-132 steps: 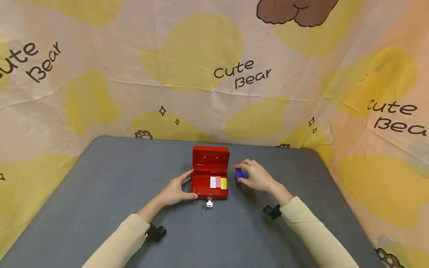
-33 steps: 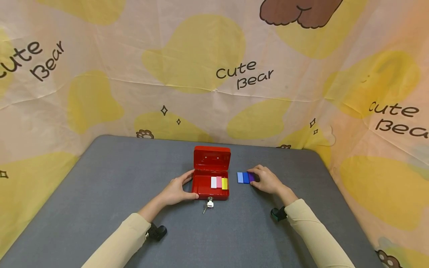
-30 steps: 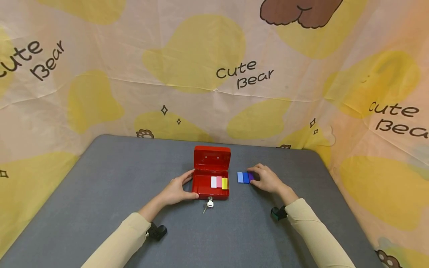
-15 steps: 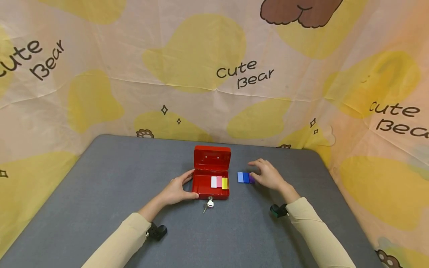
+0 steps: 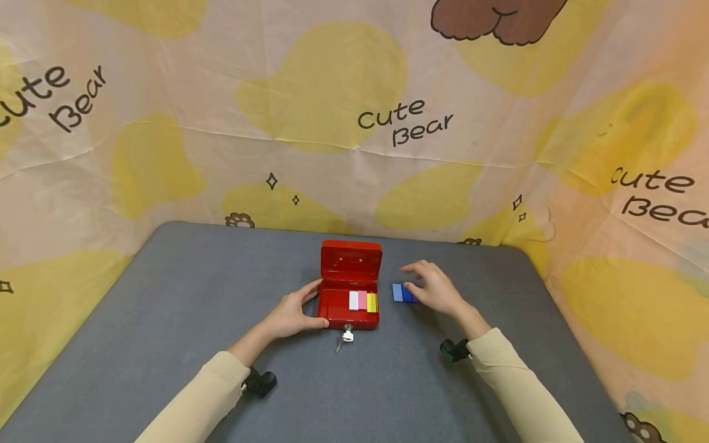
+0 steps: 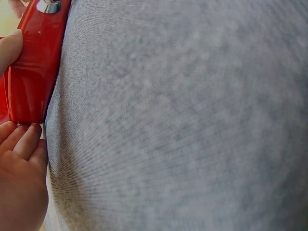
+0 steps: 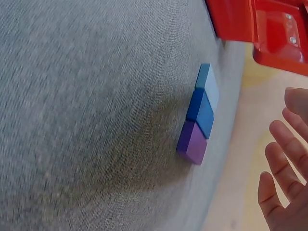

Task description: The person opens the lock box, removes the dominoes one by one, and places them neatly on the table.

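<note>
A red cash box (image 5: 335,301) stands on the table with its lid (image 5: 350,261) up. My left hand (image 5: 287,317) holds its left side, the thumb at the front corner and the other fingers along the side. Inside, at the right, lie a white block (image 5: 353,301), a pink block (image 5: 362,300) and a yellow block (image 5: 372,303). Right of the box, a light blue block (image 7: 210,86), a dark blue block (image 7: 200,111) and a purple block (image 7: 192,142) lie side by side. My right hand (image 5: 436,289) hovers above them with fingers apart, holding nothing; it partly hides them in the head view.
A key (image 5: 347,336) sits in the lock at the box's front, with another key (image 5: 339,346) hanging from it. Grey cloth covers the table (image 5: 343,400). A printed curtain (image 5: 310,92) rises behind the table and along both sides.
My right hand has set the purple block down beside the dark blue one and let go. It has since lifted and shifted slightly left. The left hand stays at the box.
</note>
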Tool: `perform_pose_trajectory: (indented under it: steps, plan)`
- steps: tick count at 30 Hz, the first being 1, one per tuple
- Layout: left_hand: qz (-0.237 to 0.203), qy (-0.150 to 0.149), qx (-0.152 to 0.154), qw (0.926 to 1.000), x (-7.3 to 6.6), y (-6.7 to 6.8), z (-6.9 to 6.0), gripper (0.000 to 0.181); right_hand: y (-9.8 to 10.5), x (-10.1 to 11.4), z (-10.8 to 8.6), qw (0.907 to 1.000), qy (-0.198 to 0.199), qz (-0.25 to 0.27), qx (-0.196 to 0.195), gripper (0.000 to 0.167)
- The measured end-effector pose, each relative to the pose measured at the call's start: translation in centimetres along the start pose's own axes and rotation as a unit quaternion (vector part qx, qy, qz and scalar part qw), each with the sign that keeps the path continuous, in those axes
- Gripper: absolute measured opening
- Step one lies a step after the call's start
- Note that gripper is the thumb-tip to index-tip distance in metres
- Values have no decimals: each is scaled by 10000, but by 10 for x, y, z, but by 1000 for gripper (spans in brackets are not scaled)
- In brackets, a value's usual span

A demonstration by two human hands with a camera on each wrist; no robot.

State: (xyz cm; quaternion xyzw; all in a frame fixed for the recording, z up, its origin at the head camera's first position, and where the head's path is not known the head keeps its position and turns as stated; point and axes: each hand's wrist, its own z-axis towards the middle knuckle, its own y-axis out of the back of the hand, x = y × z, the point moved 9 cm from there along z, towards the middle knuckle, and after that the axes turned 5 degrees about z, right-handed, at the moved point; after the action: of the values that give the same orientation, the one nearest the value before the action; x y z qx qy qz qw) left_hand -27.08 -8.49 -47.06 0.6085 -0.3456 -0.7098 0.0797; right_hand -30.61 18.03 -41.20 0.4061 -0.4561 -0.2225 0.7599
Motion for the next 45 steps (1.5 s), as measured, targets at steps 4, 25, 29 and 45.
perform_pose_trajectory:
  steps: [4,25,29,45]
  plan:
    - [3,4,3,10000,0,0,0,90,-2,7,1,9999,108,75,5,31]
    - [30,22,0,10000,0,2,2,91,-28,56,12,9971,703,64,271,32]
    - [33,35,1,10000,1,1,2,91,-32,65,14,9960,798,94,391,33]
    - [93,52,38,9999,2,0,2,90,-53,90,25,9917,753,-49,1043,35]
